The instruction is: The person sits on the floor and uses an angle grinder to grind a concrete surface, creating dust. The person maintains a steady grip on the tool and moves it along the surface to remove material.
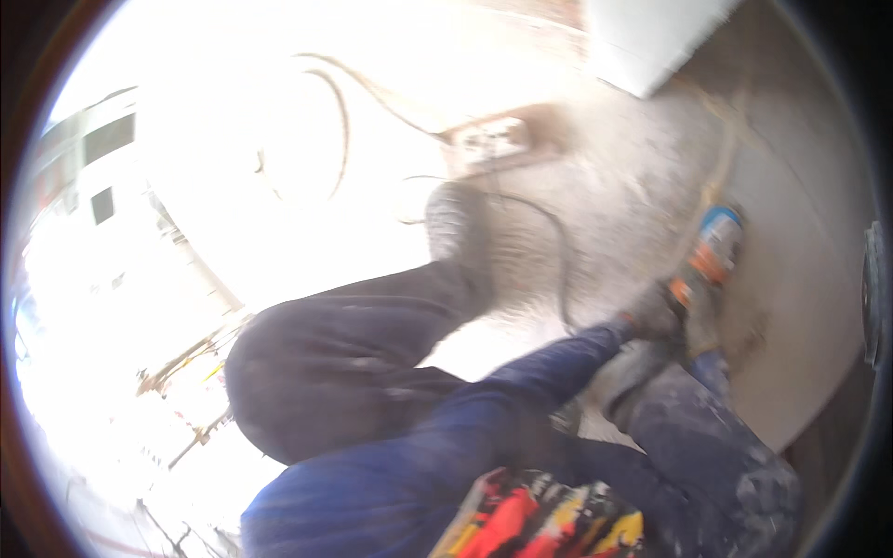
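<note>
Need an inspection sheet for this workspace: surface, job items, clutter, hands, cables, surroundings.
Surface: pale, mottled floor, overexposed leftward.
Job items: orange, white and blue cylindrical object, blurred; type unclear.
Clutter: thin, indistinct items at lower left, washed out.
Hands: left hand and right hand close together at the object's lower end; blur hides the grip.
Cables: thin brown cable reaching a white rectangular block; dark cable curving toward the left hand.
Surroundings: white flat-sided panel above; large smooth grey surface at right.
</note>
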`<state>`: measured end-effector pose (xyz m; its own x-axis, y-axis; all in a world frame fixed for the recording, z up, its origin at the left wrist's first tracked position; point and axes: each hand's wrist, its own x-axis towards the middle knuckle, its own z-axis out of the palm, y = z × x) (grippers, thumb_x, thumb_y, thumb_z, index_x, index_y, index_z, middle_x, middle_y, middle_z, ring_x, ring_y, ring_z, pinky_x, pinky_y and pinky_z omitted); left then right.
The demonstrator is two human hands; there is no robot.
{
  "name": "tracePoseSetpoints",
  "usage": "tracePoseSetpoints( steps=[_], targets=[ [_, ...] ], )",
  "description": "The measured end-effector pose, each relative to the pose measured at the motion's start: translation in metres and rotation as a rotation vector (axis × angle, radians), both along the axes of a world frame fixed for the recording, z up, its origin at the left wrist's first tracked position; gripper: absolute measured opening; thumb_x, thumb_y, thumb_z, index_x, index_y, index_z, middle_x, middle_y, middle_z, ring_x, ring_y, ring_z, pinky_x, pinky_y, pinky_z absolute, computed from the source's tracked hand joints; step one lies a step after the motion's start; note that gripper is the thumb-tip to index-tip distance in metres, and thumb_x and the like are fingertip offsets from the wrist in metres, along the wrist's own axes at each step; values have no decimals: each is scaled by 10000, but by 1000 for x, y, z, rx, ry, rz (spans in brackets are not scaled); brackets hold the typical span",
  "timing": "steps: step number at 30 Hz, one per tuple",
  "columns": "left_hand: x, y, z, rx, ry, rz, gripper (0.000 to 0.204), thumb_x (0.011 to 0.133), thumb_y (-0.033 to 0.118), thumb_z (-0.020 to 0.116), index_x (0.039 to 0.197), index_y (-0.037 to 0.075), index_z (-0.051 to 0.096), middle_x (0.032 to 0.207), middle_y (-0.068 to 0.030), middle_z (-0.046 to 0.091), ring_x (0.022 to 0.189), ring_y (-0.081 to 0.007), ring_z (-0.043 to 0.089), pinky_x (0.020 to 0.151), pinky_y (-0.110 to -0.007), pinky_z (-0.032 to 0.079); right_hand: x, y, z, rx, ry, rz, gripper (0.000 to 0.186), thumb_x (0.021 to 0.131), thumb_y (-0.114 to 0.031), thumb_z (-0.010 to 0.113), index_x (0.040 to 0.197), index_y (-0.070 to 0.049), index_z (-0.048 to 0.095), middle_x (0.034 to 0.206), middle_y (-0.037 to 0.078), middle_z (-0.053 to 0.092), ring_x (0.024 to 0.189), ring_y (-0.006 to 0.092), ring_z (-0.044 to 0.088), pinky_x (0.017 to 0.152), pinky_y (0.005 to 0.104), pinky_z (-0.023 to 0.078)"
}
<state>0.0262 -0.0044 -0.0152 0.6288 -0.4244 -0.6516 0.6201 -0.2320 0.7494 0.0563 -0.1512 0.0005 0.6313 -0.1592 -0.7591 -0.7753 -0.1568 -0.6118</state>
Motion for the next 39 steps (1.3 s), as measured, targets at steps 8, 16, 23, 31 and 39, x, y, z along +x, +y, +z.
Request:
tracePoseSetpoints(
  steps=[8,16,23,31,39],
  targets=[
    [12,0,26,-131,85,211,550,834,162,818,1325,-9,640,1196,-149,764,1092,-170,693,973,-365,564,-7,-18,-22,-70,-48,21,369,986,-370,783,1093,-20,744,1048,21,723,918,125,661,808,319,557],
    [-5,-16,-22,0,-380,-69,371,950,174,562,1277,20,645,1295,-183,711,1237,-379,642,1131,-495,457,-9,-17,-10,-23,-38,12,378,981,-374,790,1072,-9,757,994,12,715,879,117,652,778,328,554],
    [-4,-8,-14,-99,-30,135,342,940,152,723,1248,18,662,1161,-146,779,1064,-192,721,922,-395,579,-17,-1,-21,57,-11,-96,381,982,-371,786,1050,3,761,944,8,708,836,109,645,748,338,551],
    [14,0,17,-48,105,75,513,858,181,876,1293,15,661,1123,-66,773,977,-162,710,877,-356,590,-1,9,-5,-12,9,-82,424,964,-402,798,1010,18,758,892,11,701,775,110,636,716,346,551],
    [14,0,17,-154,203,151,574,781,111,912,1280,4,650,1147,-80,765,995,-176,716,894,-350,571,5,12,7,-74,-22,-45,543,839,-470,897,1051,9,756,967,91,745,811,172,715,727,367,589]
  ],
)
